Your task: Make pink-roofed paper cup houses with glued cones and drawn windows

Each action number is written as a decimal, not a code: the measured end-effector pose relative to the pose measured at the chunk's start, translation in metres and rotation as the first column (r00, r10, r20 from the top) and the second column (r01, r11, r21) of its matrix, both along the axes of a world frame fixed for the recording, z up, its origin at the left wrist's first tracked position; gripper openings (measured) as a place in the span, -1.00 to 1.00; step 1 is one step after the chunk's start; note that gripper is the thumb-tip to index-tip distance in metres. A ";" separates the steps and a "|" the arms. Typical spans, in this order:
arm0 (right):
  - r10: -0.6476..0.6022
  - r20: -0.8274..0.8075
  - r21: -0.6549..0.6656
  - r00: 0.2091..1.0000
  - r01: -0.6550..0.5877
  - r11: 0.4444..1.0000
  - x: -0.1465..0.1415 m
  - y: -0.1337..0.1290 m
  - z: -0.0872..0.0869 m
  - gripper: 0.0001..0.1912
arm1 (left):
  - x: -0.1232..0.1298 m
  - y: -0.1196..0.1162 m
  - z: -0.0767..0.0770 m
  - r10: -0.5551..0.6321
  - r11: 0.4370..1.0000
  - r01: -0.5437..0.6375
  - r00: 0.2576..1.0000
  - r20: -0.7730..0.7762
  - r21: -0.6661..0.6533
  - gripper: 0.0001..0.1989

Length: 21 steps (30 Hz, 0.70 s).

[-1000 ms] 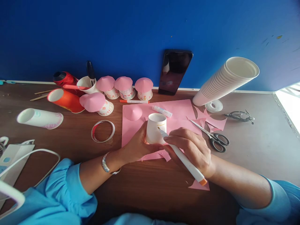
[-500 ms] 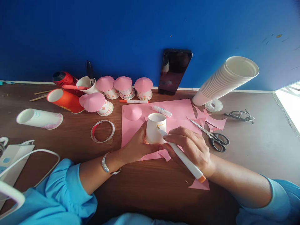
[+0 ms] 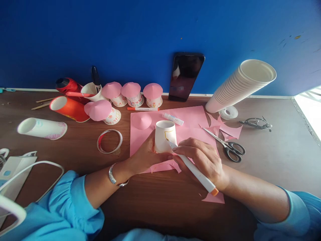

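Note:
My left hand [image 3: 146, 150] is closed around the lower part of a white paper cup [image 3: 163, 142], its rim facing up. A yellow-orange line is drawn on the cup's side. In my right hand [image 3: 204, 159] is a white marker [image 3: 197, 170] with an orange end, its tip against the cup at the lower end of that line. Beneath the cup lies pink paper [image 3: 193, 117], bearing a pink paper cone [image 3: 142, 121] and a glue stick [image 3: 173, 118].
Cups with pink cone tops [image 3: 152, 91] stand at the back. Scissors [image 3: 233, 149], paper scraps [image 3: 230, 130] and a tape roll [image 3: 228, 113] lie right, by a tall cup stack [image 3: 235, 87]. A phone [image 3: 187, 77] leans on the wall. Left are a tape ring [image 3: 100, 147] and a red cup [image 3: 71, 108].
The marker tip has moved down the cup's side, and the drawn line now extends downward. The cup and both hands have shifted slightly left.

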State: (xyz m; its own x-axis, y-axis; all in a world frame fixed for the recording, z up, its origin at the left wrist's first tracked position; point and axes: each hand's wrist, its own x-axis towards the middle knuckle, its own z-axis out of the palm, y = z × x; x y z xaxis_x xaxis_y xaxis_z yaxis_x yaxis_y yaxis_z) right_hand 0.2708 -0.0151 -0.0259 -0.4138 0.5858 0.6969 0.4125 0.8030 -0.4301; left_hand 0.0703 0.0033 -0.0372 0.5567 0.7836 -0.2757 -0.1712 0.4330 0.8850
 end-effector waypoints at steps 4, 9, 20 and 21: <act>-0.026 0.004 -0.001 1.000 0.026 1.000 0.001 0.000 -0.001 -0.69 | -0.002 0.000 -0.003 -0.005 0.999 0.006 1.000 0.027 -0.037 -0.50; -0.053 0.017 -0.001 0.998 0.053 0.999 0.003 0.001 0.002 -0.72 | -0.005 0.000 -0.012 0.005 0.999 0.000 0.997 0.082 -0.053 -0.49; -0.073 0.001 -0.024 0.997 0.073 0.997 0.004 0.005 0.003 -0.80 | -0.007 0.000 -0.014 0.034 0.996 -0.021 0.985 0.170 -0.081 -0.57; -0.074 0.001 -0.026 0.997 0.074 0.997 0.005 0.005 0.003 -0.81 | -0.007 0.000 -0.014 0.035 0.996 -0.020 0.984 0.176 -0.083 -0.57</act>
State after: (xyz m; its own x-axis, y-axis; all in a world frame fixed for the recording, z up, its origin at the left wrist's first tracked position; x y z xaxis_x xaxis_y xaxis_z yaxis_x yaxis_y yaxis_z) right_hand 0.2754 -0.0100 -0.0229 -0.3681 0.6326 0.6814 0.4705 0.7588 -0.4503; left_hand 0.0637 0.0037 -0.0511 0.5810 0.7786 -0.2371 -0.3351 0.4944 0.8020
